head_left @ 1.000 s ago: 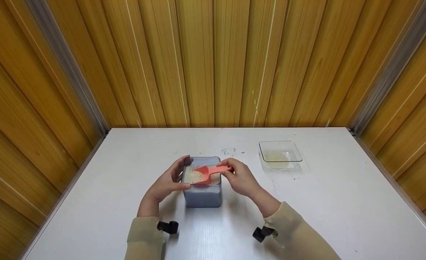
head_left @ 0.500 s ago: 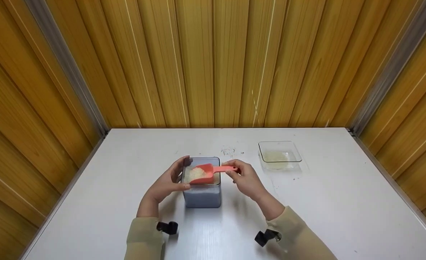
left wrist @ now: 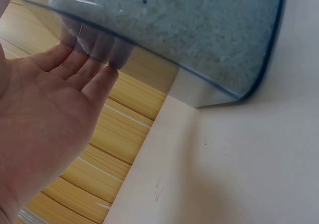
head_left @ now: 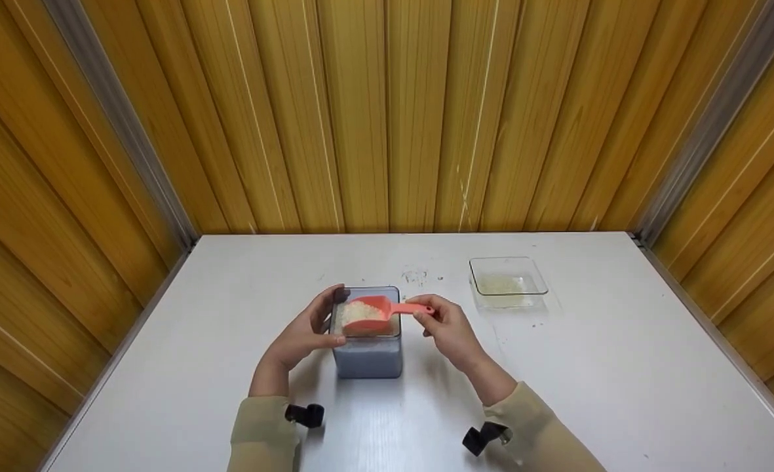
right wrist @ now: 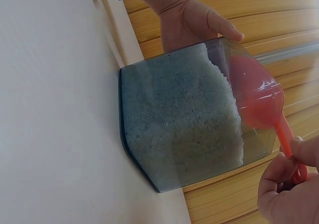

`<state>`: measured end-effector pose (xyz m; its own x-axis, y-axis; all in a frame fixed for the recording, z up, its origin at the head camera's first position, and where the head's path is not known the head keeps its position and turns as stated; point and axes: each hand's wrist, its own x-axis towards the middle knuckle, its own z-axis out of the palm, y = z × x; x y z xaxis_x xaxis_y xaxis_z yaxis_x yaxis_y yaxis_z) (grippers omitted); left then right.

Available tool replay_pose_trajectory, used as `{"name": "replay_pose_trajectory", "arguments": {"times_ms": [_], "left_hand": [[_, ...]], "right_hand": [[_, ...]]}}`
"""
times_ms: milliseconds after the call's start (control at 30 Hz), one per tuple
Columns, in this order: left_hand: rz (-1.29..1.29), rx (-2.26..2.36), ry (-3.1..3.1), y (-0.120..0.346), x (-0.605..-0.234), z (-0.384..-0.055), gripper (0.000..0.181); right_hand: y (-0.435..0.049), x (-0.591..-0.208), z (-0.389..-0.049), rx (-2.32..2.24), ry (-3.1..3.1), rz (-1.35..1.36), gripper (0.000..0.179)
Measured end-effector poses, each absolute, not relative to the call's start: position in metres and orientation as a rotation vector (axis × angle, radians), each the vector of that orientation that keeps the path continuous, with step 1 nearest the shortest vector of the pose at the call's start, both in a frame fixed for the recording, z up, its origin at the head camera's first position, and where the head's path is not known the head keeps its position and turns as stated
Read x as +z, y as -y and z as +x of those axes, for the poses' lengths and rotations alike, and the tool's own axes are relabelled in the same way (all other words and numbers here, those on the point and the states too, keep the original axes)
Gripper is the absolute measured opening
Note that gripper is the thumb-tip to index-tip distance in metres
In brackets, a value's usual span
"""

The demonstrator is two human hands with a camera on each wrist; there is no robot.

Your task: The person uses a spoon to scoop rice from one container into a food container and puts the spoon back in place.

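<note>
A clear, bluish square container stands on the table, filled with rice to a little below its rim. My left hand grips it from the left, thumb at the near rim and fingers round the far side. In the left wrist view, those fingers lie against the container wall. Between thumb and fingers, my right hand pinches the handle of a red scoop. The scoop carries a heap of rice over the container's mouth. Seen from the right wrist, its bowl is within the upper walls, above the rice level.
A low clear dish with a thin layer of rice sits to the back right on the white table. Small specks lie behind the container and near the dish. Yellow wood-look panels enclose the table's back and sides.
My right hand has drawn slightly right and towards me. The scoop has lifted out of the rice and levelled, with a load of rice in it. The left hand and container stay put.
</note>
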<state>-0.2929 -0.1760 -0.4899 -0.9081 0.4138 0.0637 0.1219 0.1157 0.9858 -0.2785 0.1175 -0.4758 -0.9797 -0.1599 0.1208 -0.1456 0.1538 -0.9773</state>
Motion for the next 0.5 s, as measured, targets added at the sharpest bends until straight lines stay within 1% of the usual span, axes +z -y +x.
{"name": "replay_pose_trajectory", "arguments": {"times_ms": [267,500], "left_hand": [[0.497,1.881,-2.162,0.176,-0.49,-0.292,0.11],[0.529,1.883,-2.165,0.175,-0.492,-0.292,0.11]], "right_hand": [[-0.12,-0.485,-0.283,-2.095,-2.269,-0.363,0.027],[-0.12,-0.492,-0.284,-2.195,-2.094,-0.349,0.027]]}}
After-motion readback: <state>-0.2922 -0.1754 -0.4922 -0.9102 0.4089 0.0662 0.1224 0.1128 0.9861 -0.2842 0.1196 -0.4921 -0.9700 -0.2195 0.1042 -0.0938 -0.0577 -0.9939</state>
